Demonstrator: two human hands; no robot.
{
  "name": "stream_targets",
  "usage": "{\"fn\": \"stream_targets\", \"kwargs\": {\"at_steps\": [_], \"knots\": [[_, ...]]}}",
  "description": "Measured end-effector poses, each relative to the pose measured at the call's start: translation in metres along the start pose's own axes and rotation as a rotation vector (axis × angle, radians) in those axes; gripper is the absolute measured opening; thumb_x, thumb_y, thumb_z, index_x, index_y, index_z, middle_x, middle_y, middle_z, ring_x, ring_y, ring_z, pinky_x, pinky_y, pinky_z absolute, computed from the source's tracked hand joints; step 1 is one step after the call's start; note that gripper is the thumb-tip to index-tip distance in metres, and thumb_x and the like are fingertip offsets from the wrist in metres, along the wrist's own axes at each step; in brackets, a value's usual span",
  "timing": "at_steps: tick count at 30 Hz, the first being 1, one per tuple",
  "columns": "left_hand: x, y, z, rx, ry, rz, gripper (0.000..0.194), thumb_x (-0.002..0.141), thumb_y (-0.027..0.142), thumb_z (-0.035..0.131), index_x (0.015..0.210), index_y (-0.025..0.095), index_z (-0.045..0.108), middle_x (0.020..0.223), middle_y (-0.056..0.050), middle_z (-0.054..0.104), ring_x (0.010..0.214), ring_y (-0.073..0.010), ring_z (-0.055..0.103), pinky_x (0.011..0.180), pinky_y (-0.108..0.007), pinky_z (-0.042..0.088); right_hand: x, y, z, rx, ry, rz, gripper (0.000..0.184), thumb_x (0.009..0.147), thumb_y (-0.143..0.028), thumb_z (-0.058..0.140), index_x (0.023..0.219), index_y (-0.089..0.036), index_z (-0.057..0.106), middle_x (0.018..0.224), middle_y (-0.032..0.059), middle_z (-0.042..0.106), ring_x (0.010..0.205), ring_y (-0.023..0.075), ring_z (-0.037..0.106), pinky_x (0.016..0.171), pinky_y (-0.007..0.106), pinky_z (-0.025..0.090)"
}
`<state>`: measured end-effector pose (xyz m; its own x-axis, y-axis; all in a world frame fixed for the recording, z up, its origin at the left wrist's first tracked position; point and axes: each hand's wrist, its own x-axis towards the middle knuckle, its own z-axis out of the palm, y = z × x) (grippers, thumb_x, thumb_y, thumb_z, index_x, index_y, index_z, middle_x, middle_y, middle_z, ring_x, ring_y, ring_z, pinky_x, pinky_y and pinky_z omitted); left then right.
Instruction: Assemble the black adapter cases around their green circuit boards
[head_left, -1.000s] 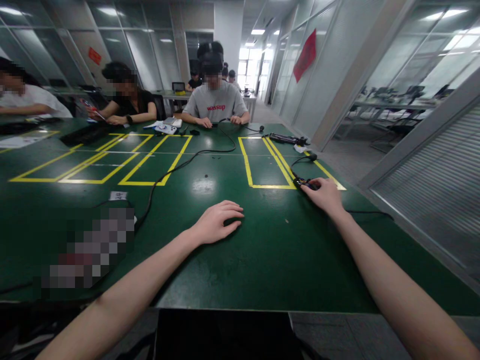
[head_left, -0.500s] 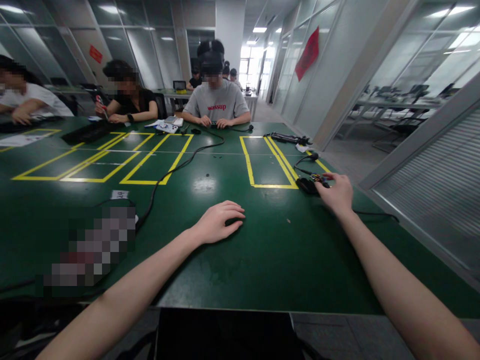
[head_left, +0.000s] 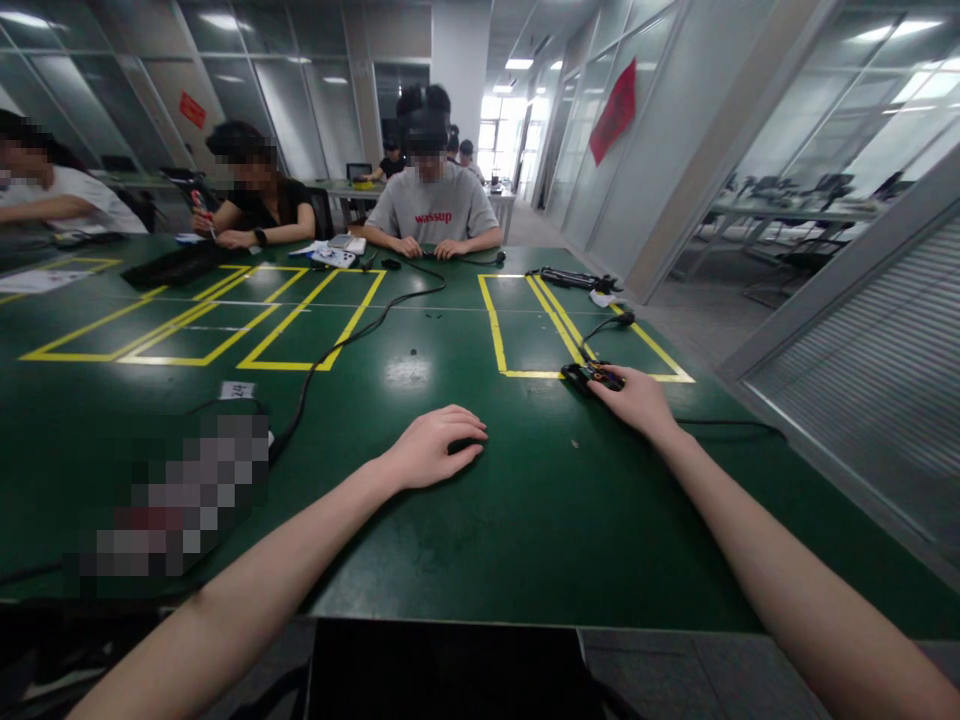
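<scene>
Small black device [head_left: 574, 379], inner parts exposed, under the right grip [head_left: 636, 397].
It appears to rest roughly level on the counter [head_left: 525, 520], at the near ends of the yellow tape [head_left: 536, 375] lines, its right part covered by fingers. Specks of green and yellow-orange show inside the dark shell, too small to identify. A black cord with a plug [head_left: 625, 318] curves away beyond its far edge.

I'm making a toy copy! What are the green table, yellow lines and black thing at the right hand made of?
Green table: perhaps board with a glossy coating, since lights gleam on it. Yellow lines: probably smooth tape, being flat, even strips. Black thing: maybe plastic, judging by its dark casing; too small to tell its finish.
</scene>
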<state>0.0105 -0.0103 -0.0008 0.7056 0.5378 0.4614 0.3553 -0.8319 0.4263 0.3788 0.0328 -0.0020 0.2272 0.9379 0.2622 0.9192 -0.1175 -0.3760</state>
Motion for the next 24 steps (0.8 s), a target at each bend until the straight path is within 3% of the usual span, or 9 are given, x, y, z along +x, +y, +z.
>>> {"fn": "stream_targets", "kwargs": {"at_steps": [3, 6, 8, 10, 12, 14, 20, 24], "knots": [[0.001, 0.002, -0.002, 0.014, 0.031, 0.012, 0.023, 0.099, 0.026, 0.059, 0.116, 0.02, 0.073, 0.122, -0.01, 0.075, 0.117, -0.0237, 0.068, 0.101, -0.042, 0.057, -0.019, -0.032, 0.007, 0.127, -0.05, -0.177, 0.044, 0.084, -0.038, 0.07, 0.12, -0.015, 0.076, 0.115, 0.0159, 0.077, 0.106, 0.0354, 0.072, 0.089, 0.046, 0.057], [0.003, 0.005, -0.006, 0.04, 0.106, 0.037, 0.034, 0.097, 0.029, 0.063, 0.129, 0.021, 0.067, 0.136, -0.013, 0.068, 0.127, -0.0268, 0.062, 0.107, -0.048, 0.053, -0.047, -0.07, 0.013, 0.321, -0.183, -0.515, 0.038, 0.083, -0.032, 0.071, 0.119, -0.018, 0.076, 0.111, 0.0119, 0.076, 0.1, 0.029, 0.073, 0.089, 0.041, 0.057], [0.004, 0.008, -0.008, 0.029, 0.104, 0.053, 0.035, 0.093, 0.033, 0.067, 0.125, 0.019, 0.068, 0.128, -0.014, 0.07, 0.119, -0.027, 0.065, 0.103, -0.046, 0.054, -0.067, -0.093, 0.013, 0.454, -0.351, -0.761, 0.038, 0.084, -0.028, 0.072, 0.121, -0.02, 0.074, 0.105, 0.0083, 0.075, 0.092, 0.0234, 0.072, 0.084, 0.035, 0.058], [0.004, 0.01, -0.009, 0.008, 0.041, 0.047, 0.03, 0.09, 0.037, 0.071, 0.114, 0.018, 0.072, 0.108, -0.011, 0.075, 0.101, -0.0242, 0.069, 0.091, -0.039, 0.057, -0.082, -0.108, 0.012, 0.539, -0.472, -0.906, 0.035, 0.085, -0.026, 0.073, 0.119, -0.019, 0.074, 0.103, 0.0076, 0.074, 0.09, 0.0212, 0.072, 0.083, 0.032, 0.057], [0.003, 0.011, -0.01, 0.003, -0.022, 0.025, 0.031, 0.088, 0.041, 0.073, 0.108, 0.018, 0.073, 0.095, -0.008, 0.074, 0.091, -0.0224, 0.068, 0.081, -0.034, 0.057, -0.09, -0.116, 0.011, 0.582, -0.495, -0.953, 0.032, 0.087, -0.025, 0.072, 0.117, -0.018, 0.074, 0.102, 0.0078, 0.073, 0.09, 0.0206, 0.071, 0.083, 0.032, 0.056], [0.003, 0.012, -0.011, 0.025, -0.061, 0.004, 0.037, 0.086, 0.044, 0.076, 0.111, 0.017, 0.073, 0.095, -0.008, 0.073, 0.091, -0.0227, 0.068, 0.08, -0.033, 0.057, -0.091, -0.116, 0.01, 0.595, -0.47, -0.956, 0.029, 0.088, -0.026, 0.072, 0.116, -0.018, 0.074, 0.103, 0.0083, 0.072, 0.091, 0.0211, 0.071, 0.083, 0.032, 0.057], [0.001, 0.01, -0.01, 0.116, -0.101, -0.077, 0.076, 0.077, 0.048, 0.086, 0.144, 0.025, 0.059, 0.126, -0.012, 0.068, 0.116, -0.0291, 0.065, 0.101, -0.043, 0.054, -0.084, -0.107, 0.014, 0.637, -0.336, -0.898, 0.028, 0.09, -0.029, 0.072, 0.117, -0.021, 0.072, 0.11, 0.01, 0.073, 0.099, 0.0238, 0.072, 0.089, 0.038, 0.06], [0.0, 0.007, -0.007, 0.112, -0.105, -0.104, 0.088, 0.075, 0.053, 0.087, 0.151, 0.028, 0.051, 0.139, -0.015, 0.062, 0.129, -0.0328, 0.059, 0.107, -0.049, 0.051, -0.084, -0.107, 0.017, 0.611, -0.317, -0.882, 0.03, 0.091, -0.029, 0.072, 0.12, -0.023, 0.071, 0.117, 0.0105, 0.072, 0.106, 0.0248, 0.072, 0.094, 0.041, 0.059]]}}
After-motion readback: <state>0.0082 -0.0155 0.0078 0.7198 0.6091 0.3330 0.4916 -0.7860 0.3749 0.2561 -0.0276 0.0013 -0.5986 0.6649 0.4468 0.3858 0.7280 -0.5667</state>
